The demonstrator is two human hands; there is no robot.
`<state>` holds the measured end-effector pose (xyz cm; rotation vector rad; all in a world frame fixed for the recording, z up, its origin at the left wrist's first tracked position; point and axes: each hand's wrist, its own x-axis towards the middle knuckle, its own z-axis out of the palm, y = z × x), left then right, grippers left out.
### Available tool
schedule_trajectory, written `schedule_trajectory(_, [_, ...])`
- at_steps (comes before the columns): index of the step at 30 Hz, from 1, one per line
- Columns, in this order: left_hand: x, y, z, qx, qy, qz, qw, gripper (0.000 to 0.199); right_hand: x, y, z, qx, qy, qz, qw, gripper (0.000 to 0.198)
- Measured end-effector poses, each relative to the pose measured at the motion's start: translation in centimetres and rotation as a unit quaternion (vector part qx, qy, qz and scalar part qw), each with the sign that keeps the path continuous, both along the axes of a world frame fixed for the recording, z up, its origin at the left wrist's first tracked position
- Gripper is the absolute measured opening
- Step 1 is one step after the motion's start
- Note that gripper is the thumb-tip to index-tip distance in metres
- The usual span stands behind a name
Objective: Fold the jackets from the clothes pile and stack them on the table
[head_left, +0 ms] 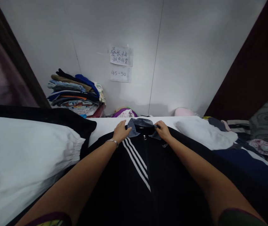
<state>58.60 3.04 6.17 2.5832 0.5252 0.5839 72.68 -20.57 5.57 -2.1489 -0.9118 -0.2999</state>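
Note:
A black zip-up jacket (134, 175) lies spread out, front side up, with three white diagonal stripes on its chest. Its collar (145, 121) is grey-blue, and the zipper pull (144, 137) sits near the neck. My left hand (121, 131), with a bracelet at the wrist, grips the left side of the collar between thumb and fingers. On the collar's other side, my right hand (163, 130) pinches the edge, its fingertips partly hidden by the cloth. The jacket's lower part runs under my forearms.
At left lies a white garment (30, 153) with a gathered cuff, over black cloth (42, 117). Folded clothes (75, 91) are stacked at the back left. White cloth (206, 131) and navy cloth (247, 160) lie at right. Handwritten paper notes (121, 56) hang on the wall behind.

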Motion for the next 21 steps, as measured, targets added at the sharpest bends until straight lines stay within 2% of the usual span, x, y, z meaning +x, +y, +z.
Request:
schedule_trajectory(4, [-0.3, -0.7, 1.0, 0.051, -0.032, -0.084, 0.995, 0.063, -3.8, -3.4, 0.5, 0.078, -0.069, 0.100, 0.990, 0.018])
schedule_trajectory(9, [-0.5, -1.7, 2.8, 0.098, -0.077, -0.138, 0.982, 0.051, -6.9, -5.7, 1.2, 0.044, 0.009, 0.108, 0.993, 0.018])
schedule_trajectory(13, [-1.1, -1.7, 4.4, 0.090, -0.053, -0.174, 0.979, 0.033, -6.9, -6.5, 1.2, 0.063, 0.085, 0.093, 0.990, 0.015])
schedule_trajectory(16, [-2.1, -1.3, 5.2, 0.079, -0.052, -0.211, 0.973, 0.022, -5.9, -6.5, 0.9, 0.107, 0.130, 0.091, 0.982, 0.026])
schedule_trajectory(21, [-3.6, -0.9, 6.0, 0.015, -0.084, -0.229, 0.970, 0.022, -4.5, -6.3, 1.3, 0.131, 0.137, 0.091, 0.978, 0.035])
